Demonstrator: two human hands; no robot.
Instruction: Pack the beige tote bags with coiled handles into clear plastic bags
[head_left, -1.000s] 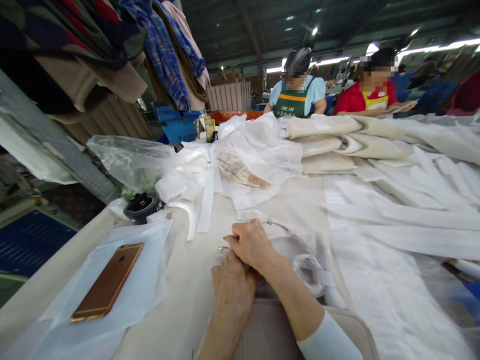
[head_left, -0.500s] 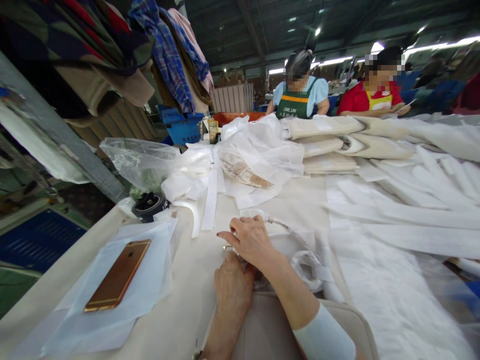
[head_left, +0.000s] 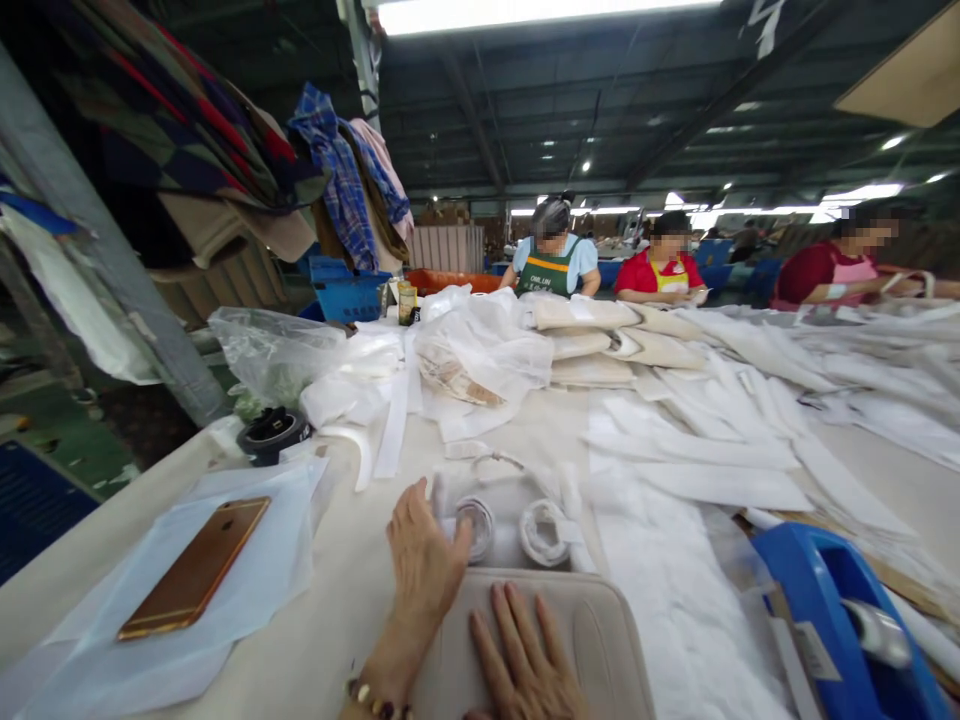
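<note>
A beige padded piece [head_left: 585, 640] with rounded corners lies at the table's near edge. My right hand [head_left: 521, 660] rests flat on it with its fingers stretched out and apart. My left hand [head_left: 421, 565] lies on the piece's far left corner, fingers extended, its thumb beside a small white roll [head_left: 477, 527]. A second white roll [head_left: 546, 531] sits just to the right of that one. Neither hand holds anything.
A gold phone [head_left: 196, 567] lies on white sheets at the left, a black round thing [head_left: 271, 434] beyond it. White fabric strips [head_left: 705, 450] and clear plastic bags [head_left: 480, 360] cover the table. A blue dispenser [head_left: 840, 610] stands at the near right. Three people work at the far side.
My right hand drew back from the strips and now lies flat on the beige piece. My left hand opened and shifted to its corner. The view tilted up.
</note>
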